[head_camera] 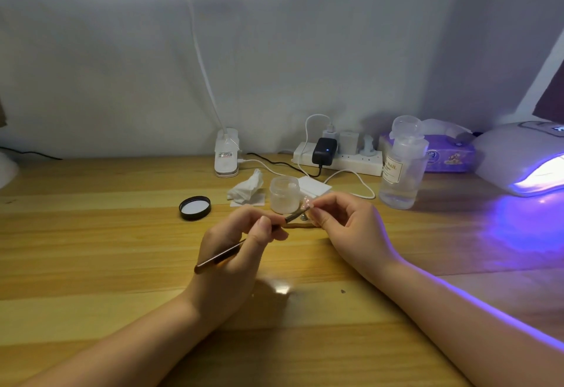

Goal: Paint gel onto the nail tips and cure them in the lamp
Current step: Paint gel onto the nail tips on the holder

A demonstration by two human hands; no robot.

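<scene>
A: Left hand: what does it hold?

B: A thin brush, gripped like a pen between thumb and curled fingers. The handle slants down to the left past the palm; the bristle end points up and right, meeting the nail tip.

A: And the right hand?

B: Fingers curled, thumb and forefinger pinching the small pinkish nail tip just above the table. The brush end touches it. Under the nail tip is a small dark stand or stick, too hidden by the fingers to tell which.

A: Where is the curing lamp?

B: Far right at the back of the table, well apart from both hands. Its opening glows violet, and the glow spreads over the wood and along the right forearm.

A: Items behind the hands?

B: An open frosted jar, just behind the nail tip. Its black lid lies upturned to the left. A crumpled tissue and flat white pads lie beside the jar. A clear pump bottle stands to the right, between the jar and the lamp.

A: Along the wall?

B: A white desk light's base, a power strip with a black adapter plugged in, and a purple tissue pack.
</scene>
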